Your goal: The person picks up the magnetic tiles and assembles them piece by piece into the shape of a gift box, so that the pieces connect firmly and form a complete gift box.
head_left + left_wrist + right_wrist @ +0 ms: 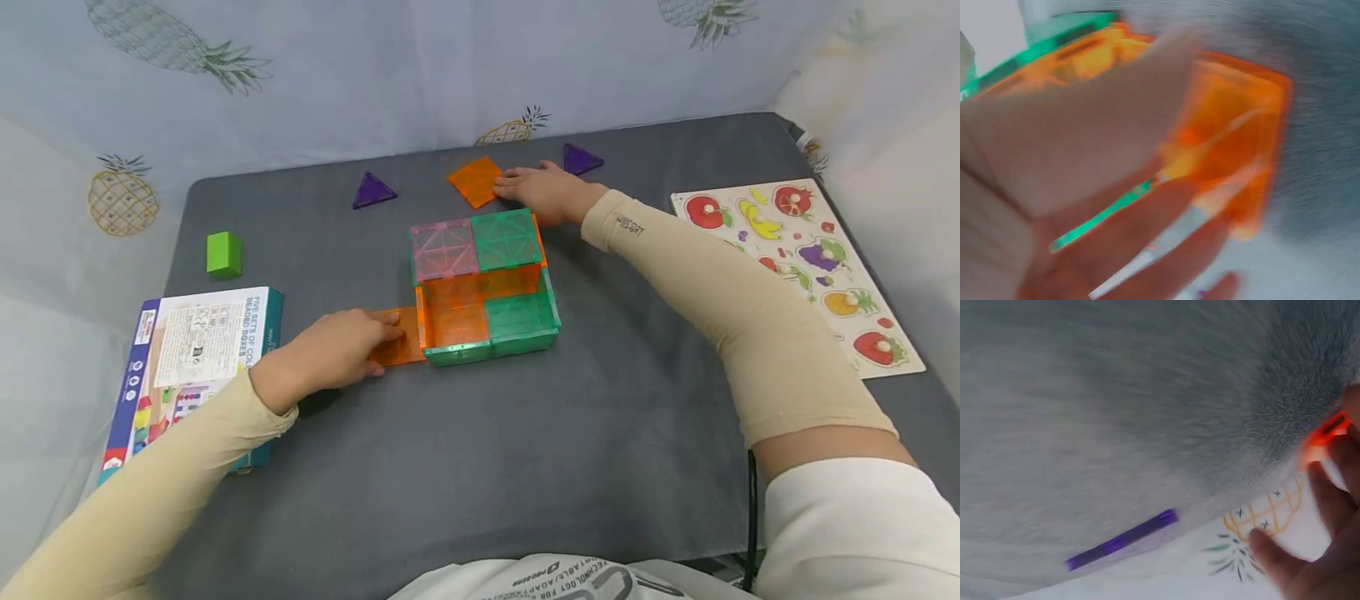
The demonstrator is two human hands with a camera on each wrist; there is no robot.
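A low box-like build of translucent magnetic tiles stands mid-table: a pink tile (445, 250) and a green tile (506, 239) cover its back half, and its front half has no cover. My left hand (337, 348) rests with fairly straight fingers on an orange square tile (401, 337) lying flat against the build's left side. The left wrist view is blurred, with that tile (1238, 119) under the fingers. Behind the build, my right hand (546, 190) pinches the corner of another orange square tile (475, 181). The right wrist view shows its edge (1325, 434) between thumb and fingers.
Purple triangle tiles (372, 191) (582, 159) lie at the back. A green block (224, 254) and a toy box (202, 342) are on the left. A fruit puzzle board (806, 267) lies on the right. A patterned curtain (337, 75) hangs behind the table.
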